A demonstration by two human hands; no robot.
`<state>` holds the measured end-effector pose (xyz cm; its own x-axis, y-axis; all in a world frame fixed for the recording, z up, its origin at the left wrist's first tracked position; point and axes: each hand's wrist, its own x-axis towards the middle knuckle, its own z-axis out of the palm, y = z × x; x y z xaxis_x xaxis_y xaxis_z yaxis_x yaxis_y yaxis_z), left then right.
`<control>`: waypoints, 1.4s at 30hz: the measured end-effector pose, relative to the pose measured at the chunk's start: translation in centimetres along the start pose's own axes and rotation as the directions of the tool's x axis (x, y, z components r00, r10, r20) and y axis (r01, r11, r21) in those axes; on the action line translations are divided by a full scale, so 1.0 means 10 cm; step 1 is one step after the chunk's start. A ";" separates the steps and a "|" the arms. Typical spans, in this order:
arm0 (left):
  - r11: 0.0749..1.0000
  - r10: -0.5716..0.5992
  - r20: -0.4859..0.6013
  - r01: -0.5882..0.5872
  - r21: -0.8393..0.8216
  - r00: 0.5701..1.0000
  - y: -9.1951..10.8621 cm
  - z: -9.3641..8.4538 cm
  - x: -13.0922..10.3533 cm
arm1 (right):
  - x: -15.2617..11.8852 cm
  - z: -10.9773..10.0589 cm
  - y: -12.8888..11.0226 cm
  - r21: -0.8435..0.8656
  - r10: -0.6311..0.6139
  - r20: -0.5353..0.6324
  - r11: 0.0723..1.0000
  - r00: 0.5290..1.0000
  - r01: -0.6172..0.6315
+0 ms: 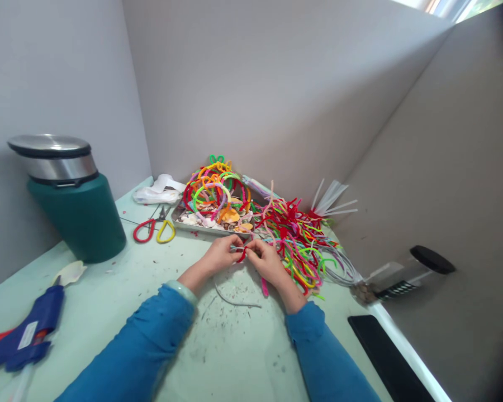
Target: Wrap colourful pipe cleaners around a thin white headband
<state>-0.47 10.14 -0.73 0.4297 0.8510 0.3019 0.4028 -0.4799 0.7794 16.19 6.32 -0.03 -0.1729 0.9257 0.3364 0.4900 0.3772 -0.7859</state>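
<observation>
Pinching red fuzzy strip (242, 256) btwn L hand (219, 255) and R hand (269, 262), approx mid-view, over counter (226, 357), just in front of metal tray (203, 228). Fingers narrow on both sides, tips close together, strip gripped from L and from R. Prob also a bit of grey strand (237, 247) at L fingers; too small and partly hidden, can't confirm. Blue sleeves (151, 329) on both arms.

Below hands: loose grey wire (238, 304), curved, flat on counter, plus scattered dark specks. Touching neither hand.

In tray: heap of multicolor fuzzy rings (213, 178) (orange, red, green, pink etc.), piled on white & orange flat pieces (229, 215).

R of tray, near R hand: big tangle of fuzzy stems (291, 223), mostly red/pink/lime/yellow. Beyond that, white sticks (333, 198) fanned out; at R edge of tangle, coiled grey wire (343, 265).

L of tray: scissors (162, 215) lying flat, 1 red + 1 yellow handle, white packet (157, 194) behind. Farther L: green flask (77, 215) w/ steel top, upright. Near L edge: blue glue gun (37, 321), nozzle by cream spoon-shaped piece (71, 272).

Far R: clear jar (396, 279) w/ black lid, tilted in view, and black slab (389, 357) near counter edge, well apart from hands.
</observation>
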 end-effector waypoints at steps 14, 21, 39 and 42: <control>0.975 -0.050 -0.096 0.028 -0.222 0.994 0.15 -0.06 0.00 | 0.00 -0.02 -0.01 0.061 0.002 -0.014 0.998 1.000 -0.001; 0.919 -0.117 -0.150 0.050 -0.391 0.982 0.24 -0.13 0.02 | -0.01 0.00 0.03 0.024 -0.009 0.010 1.000 1.000 0.009; 0.923 -0.125 0.016 0.122 -0.364 0.992 0.06 -0.03 0.04 | 0.00 0.07 0.11 0.016 0.043 -0.013 0.999 0.999 -0.043; 0.957 -0.140 0.075 0.154 -0.247 0.987 0.05 0.00 0.02 | -0.01 0.08 0.10 0.021 0.044 -0.011 0.999 0.999 -0.044</control>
<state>-0.21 10.10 -0.25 0.4284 0.8913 0.1483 0.2518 -0.2754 0.9278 16.04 6.67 -1.28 -0.1418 0.9410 0.3072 0.4787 0.3368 -0.8108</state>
